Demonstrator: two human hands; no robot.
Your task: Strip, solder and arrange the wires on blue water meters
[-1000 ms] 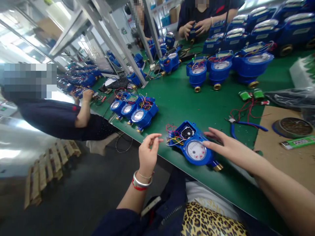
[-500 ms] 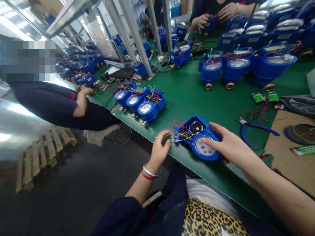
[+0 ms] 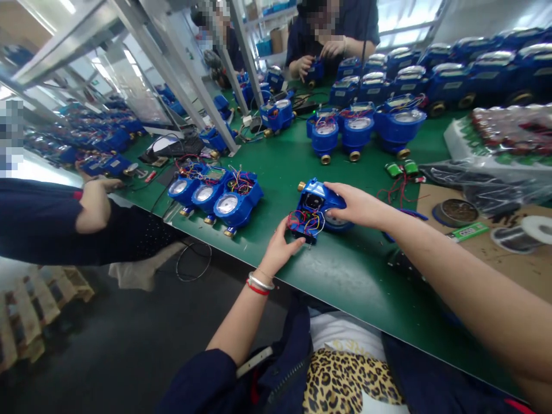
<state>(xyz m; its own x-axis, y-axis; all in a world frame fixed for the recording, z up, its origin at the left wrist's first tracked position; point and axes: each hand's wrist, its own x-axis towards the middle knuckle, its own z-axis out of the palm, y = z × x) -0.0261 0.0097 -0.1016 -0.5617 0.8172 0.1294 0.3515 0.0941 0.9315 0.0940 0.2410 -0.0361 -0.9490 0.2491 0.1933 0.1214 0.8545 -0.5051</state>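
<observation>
A blue water meter (image 3: pixel 317 187) is tilted over the green bench, its wiring compartment uncovered and facing me. Over its right side is my right hand (image 3: pixel 360 204), fingers behind and thumb in front, gripping it and covering most of the round dial. Red, yellow and white wires (image 3: pixel 318 221) run from the compartment to a small dark blue cover part (image 3: pixel 305 234). My left hand (image 3: pixel 278 253) pinches that part between thumb and fingers at its left and lower edges. Whether the meter still touches the bench I cannot tell.
Left of the meter stand three open blue meters (image 3: pixel 233 208) with loose wires. Behind are rows of more meters (image 3: pixel 399 127). At right lie green batteries (image 3: pixel 401 168), blue-handled pliers (image 3: pixel 414 215), a round tin (image 3: pixel 455 212) and a solder spool (image 3: pixel 520 237). Co-workers sit left and across.
My right hand has turned and tipped the meter, so its brass end now points up-left. My left hand has moved in from beside it and closed on the wired cover part. The view has swung right.
</observation>
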